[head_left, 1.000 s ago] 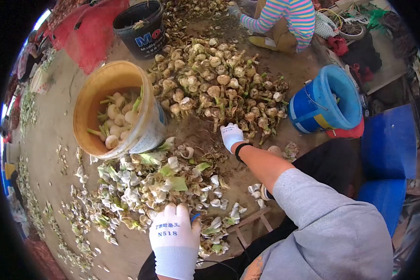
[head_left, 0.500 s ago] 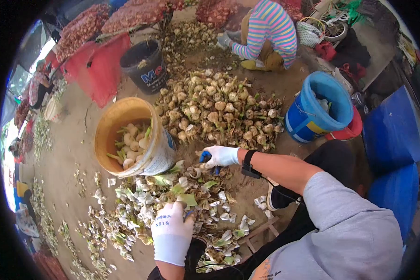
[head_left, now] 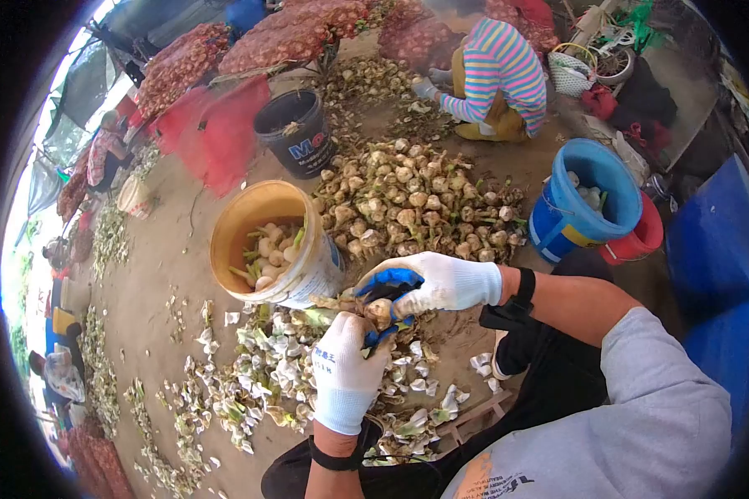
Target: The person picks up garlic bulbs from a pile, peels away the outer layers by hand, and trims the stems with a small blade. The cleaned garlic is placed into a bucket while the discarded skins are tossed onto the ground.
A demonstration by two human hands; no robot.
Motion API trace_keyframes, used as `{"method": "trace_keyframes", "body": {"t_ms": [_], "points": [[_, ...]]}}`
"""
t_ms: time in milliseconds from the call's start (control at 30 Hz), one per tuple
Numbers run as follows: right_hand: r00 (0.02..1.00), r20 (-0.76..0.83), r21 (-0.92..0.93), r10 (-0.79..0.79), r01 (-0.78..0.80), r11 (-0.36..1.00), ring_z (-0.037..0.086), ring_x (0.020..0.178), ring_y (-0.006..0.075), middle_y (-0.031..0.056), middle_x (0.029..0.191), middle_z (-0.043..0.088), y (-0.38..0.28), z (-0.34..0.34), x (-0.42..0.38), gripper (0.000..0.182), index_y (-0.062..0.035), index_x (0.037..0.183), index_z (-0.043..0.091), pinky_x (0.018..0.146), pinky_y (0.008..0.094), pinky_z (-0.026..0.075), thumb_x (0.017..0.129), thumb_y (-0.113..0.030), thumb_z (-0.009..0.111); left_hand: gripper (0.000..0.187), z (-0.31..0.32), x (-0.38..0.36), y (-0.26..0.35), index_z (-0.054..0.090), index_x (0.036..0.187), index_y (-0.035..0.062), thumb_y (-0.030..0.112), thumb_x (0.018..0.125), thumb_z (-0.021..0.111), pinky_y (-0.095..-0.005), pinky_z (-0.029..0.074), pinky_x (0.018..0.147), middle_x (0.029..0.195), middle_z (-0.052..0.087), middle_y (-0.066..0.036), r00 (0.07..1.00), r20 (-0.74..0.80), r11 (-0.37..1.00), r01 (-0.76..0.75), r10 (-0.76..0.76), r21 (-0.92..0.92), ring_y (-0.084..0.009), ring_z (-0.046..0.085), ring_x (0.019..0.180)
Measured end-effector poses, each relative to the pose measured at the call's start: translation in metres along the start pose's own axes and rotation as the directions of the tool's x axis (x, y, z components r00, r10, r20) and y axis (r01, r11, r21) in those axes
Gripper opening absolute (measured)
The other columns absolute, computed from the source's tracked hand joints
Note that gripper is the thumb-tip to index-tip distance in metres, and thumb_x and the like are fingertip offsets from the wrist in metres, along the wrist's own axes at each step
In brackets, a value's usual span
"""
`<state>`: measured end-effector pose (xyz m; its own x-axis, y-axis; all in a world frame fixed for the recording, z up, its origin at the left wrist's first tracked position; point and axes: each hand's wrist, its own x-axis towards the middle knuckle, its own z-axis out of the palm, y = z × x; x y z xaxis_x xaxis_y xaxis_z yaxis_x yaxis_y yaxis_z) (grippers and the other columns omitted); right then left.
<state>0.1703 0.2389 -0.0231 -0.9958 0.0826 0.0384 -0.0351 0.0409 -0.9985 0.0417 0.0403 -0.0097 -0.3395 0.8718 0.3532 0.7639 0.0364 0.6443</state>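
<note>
In white gloves with blue palms, my two hands meet over the ground around one garlic bulb (head_left: 380,313). My right hand (head_left: 431,284) reaches in from the right, its thumb and fingers curled on the bulb. From below, my left hand (head_left: 348,359) closes at the bulb's left side, and its fingertips are partly hidden. Just behind lies a heap of unpeeled garlic bulbs (head_left: 416,195) with stalks. A cream bucket (head_left: 225,237) at the left holds peeled white bulbs with green stems. Torn garlic skins (head_left: 266,358) litter the ground beneath my hands.
A blue bucket (head_left: 576,226) with some bulbs stands at the right beside a red basin (head_left: 639,237). A black bucket (head_left: 295,137) stands behind the cream one. A person in a striped top (head_left: 499,75) crouches beyond the heap. Full red net bags (head_left: 295,33) line the back.
My right hand has come back from the heap's near edge and now holds a garlic bulb. My left hand has risen to meet it. The view has shifted slightly.
</note>
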Motion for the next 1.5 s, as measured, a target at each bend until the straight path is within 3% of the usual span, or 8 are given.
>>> {"method": "trace_keyframes", "body": {"t_ms": [100, 200, 900, 1000, 1067, 1133, 1300, 1500], "points": [[1.000, -0.018, 0.137, -0.005, 0.008, 0.991, 0.063, 0.121, 0.0151, 0.0097, 0.133, 0.069, -0.006, 0.006, 0.007, 0.060, -0.0033, 0.146, 0.056, 0.106, 0.0337, 0.050, 0.094, -0.021, 0.081, 0.027, 0.000, 0.000, 0.001, 0.059, 0.090, 0.0039, 0.003, 0.074, 0.082, -0.0455, 0.051, 0.067, 0.085, 0.060, -0.015, 0.999, -0.019, 0.996, -0.024, 0.026, 0.081, -0.0387, 0.063, 0.077], [0.993, -0.116, -0.037, -0.015, 0.010, 0.999, 0.061, 0.121, 0.0137, 0.0065, 0.132, 0.069, -0.006, 0.019, 0.014, 0.057, -0.0022, 0.141, 0.058, 0.108, 0.0340, 0.050, 0.088, -0.005, 0.081, 0.027, 0.004, 0.005, -0.007, 0.059, 0.088, 0.0058, 0.003, 0.074, 0.081, -0.0460, 0.051, 0.066, 0.084, 0.060, -0.014, 0.996, -0.048, 0.982, -0.065, 0.075, 0.177, -0.0373, 0.063, 0.077], [0.908, -0.417, 0.156, -0.040, 0.115, 0.981, 0.067, 0.106, 0.0112, 0.0044, 0.115, 0.073, -0.013, 0.019, 0.023, 0.043, -0.0005, 0.130, 0.061, 0.098, 0.0303, 0.054, 0.093, -0.011, 0.081, 0.028, -0.006, -0.010, 0.012, 0.059, 0.078, 0.0100, 0.016, 0.075, 0.086, -0.0403, 0.046, 0.058, 0.076, 0.060, -0.010, 0.986, -0.112, 0.875, -0.051, 0.119, 0.481, -0.0307, 0.059, 0.064], [0.918, -0.386, 0.018, -0.093, 0.109, 0.994, 0.065, 0.110, 0.0114, 0.0048, 0.119, 0.071, -0.015, 0.016, 0.019, 0.048, -0.0009, 0.132, 0.060, 0.101, 0.0306, 0.053, 0.090, -0.008, 0.083, 0.035, -0.011, -0.005, 0.020, 0.058, 0.080, 0.0034, 0.021, 0.087, 0.087, -0.0319, 0.044, 0.059, 0.068, 0.056, -0.007, 0.906, -0.199, 0.928, 0.370, -0.372, -0.052, -0.0196, 0.057, 0.063], [0.933, -0.339, -0.051, -0.124, 0.113, 0.992, 0.062, 0.117, 0.0123, 0.0052, 0.123, 0.068, -0.010, 0.024, 0.019, 0.050, -0.0033, 0.133, 0.060, 0.106, 0.0316, 0.050, 0.088, -0.002, 0.082, 0.035, -0.009, 0.005, 0.006, 0.064, 0.096, 0.0022, 0.033, 0.096, 0.080, -0.0299, 0.048, 0.060, 0.076, 0.060, -0.001, 0.783, -0.120, 0.656, 0.415, -0.610, -0.630, -0.0127, 0.059, 0.068], [0.938, -0.303, -0.081, -0.166, 0.148, 0.986, 0.062, 0.119, 0.0142, 0.0063, 0.125, 0.067, -0.010, 0.029, 0.020, 0.051, -0.0038, 0.133, 0.061, 0.106, 0.0326, 0.050, 0.087, 0.000, 0.081, 0.034, -0.006, 0.010, -0.006, 0.067, 0.109, 0.0013, 0.034, 0.103, 0.072, -0.0289, 0.056, 0.065, 0.084, 0.067, -0.003, 0.714, 0.046, 0.282, 0.335, -0.699, -0.899, -0.0143, 0.066, 0.072], [0.939, -0.205, -0.402, -0.277, 0.177, 0.898, 0.060, 0.131, 0.0229, 0.0134, 0.146, 0.059, -0.011, 0.030, 0.020, 0.049, -0.0032, 0.128, 0.062, 0.111, 0.0382, 0.049, 0.084, 0.002, 0.083, 0.033, -0.005, 0.011, -0.010, 0.069, 0.120, -0.0024, 0.022, 0.099, 0.077, -0.0280, 0.057, 0.068, 0.098, 0.074, -0.008, 0.727, 0.097, 0.330, 0.422, -0.680, -0.845, -0.0136, 0.068, 0.078], [0.940, -0.317, -0.055, -0.129, 0.117, 0.992, 0.063, 0.114, 0.0162, 0.0068, 0.123, 0.068, -0.005, 0.035, 0.021, 0.044, -0.0014, 0.129, 0.064, 0.103, 0.0325, 0.051, 0.088, -0.006, 0.081, 0.027, -0.007, 0.014, -0.005, 0.070, 0.118, -0.0034, 0.012, 0.097, 0.075, -0.0252, 0.055, 0.072, 0.100, 0.074, -0.005, 0.743, 0.105, 0.299, 0.389, -0.660, -0.871, -0.0114, 0.068, 0.081]]}}
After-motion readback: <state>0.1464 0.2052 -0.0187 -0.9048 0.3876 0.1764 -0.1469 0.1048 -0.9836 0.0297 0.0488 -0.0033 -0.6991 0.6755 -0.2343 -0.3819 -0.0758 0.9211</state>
